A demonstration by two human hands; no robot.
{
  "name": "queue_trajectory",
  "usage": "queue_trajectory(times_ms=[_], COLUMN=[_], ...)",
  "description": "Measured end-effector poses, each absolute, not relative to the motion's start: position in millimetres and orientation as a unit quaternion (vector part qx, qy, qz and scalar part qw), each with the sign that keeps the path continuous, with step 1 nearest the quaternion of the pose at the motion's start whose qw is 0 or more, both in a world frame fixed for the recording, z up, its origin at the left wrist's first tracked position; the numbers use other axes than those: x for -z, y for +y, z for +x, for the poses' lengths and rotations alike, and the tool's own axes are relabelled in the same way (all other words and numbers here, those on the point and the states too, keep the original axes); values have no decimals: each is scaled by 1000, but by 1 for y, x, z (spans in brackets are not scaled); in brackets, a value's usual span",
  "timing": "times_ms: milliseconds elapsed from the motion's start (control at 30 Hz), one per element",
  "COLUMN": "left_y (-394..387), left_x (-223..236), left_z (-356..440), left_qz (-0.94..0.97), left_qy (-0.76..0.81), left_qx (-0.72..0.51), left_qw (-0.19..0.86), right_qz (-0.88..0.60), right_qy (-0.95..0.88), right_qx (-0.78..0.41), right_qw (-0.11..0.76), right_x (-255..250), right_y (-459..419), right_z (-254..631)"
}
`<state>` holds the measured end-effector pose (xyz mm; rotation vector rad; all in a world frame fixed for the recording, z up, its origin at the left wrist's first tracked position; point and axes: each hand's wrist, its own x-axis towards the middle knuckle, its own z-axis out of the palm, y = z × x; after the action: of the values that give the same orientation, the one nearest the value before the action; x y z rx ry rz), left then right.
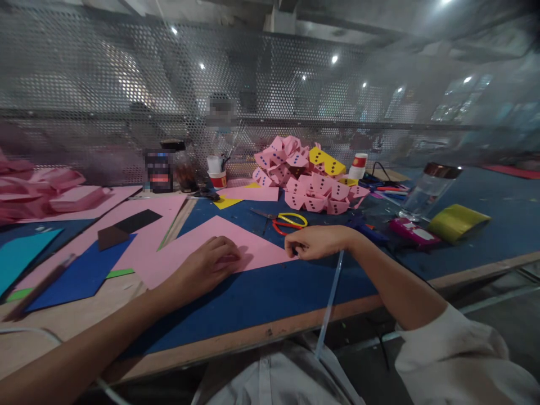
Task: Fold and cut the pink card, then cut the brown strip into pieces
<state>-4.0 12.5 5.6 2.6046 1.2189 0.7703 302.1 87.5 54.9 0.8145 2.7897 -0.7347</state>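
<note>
A large sheet of pink paper (189, 253) lies on the blue table mat in front of me. My left hand (215, 259) rests on its middle, fingers loosely bent, with a gap between them and the thumb. At the sheet's right corner, my right hand (310, 242) has its fingertips pinched on the paper. Scissors (291, 221) with yellow and red handles lie just beyond the right hand, their blades pointing left.
Folded pink paper pieces with dark dots (295, 174) are heaped at the back. Coloured sheets, including blue card (80, 275), lie left. A glass bottle (430, 191), a magenta packet (415, 232) and a yellow roll (459, 221) are right. A perforated metal screen (169, 84) stands behind.
</note>
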Motion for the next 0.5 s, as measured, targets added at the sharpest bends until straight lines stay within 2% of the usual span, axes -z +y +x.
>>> queue_trajectory(times_ms=[300, 500], left_y=[8, 8], left_x=[-12, -13], left_z=[0, -1], left_qz=[869, 882], left_qy=[415, 397], left_qx=[-252, -240], left_qw=[97, 79], right_qz=[270, 276], right_qy=[921, 918], right_qx=[270, 283], right_qw=[73, 18], right_x=[-58, -63], right_y=[88, 79], right_z=[305, 297])
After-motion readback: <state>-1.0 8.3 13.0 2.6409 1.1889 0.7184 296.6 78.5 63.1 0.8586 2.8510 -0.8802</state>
